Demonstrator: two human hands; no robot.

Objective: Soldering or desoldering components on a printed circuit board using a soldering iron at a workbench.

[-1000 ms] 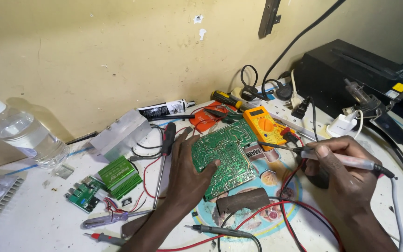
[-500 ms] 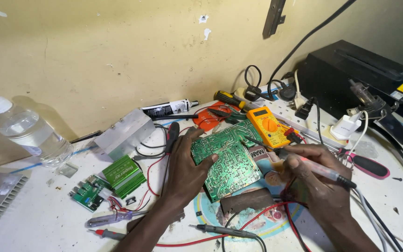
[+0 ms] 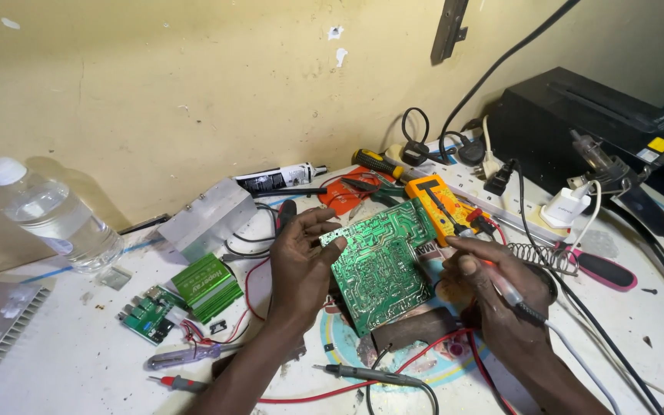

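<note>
Left hand [image 3: 301, 265] grips the left edge of a green circuit board [image 3: 378, 265], tilted, solder side up. Right hand [image 3: 497, 296] holds a soldering iron [image 3: 501, 284] pen-style beside the board's right edge. Orange multimeter [image 3: 441, 201] just behind; plastic bottle [image 3: 51, 215] far left on the table [image 3: 55, 369].

We are looking at an electronics repair bench: multimeter [image 3: 441, 201], circuit boards [image 3: 378, 263], screwdrivers [image 3: 376, 162], power strip [image 3: 493, 194] crowding it.

black-white labelled tube [image 3: 278, 179] by wall | green labelled block [image 3: 207, 286] left of board
</note>
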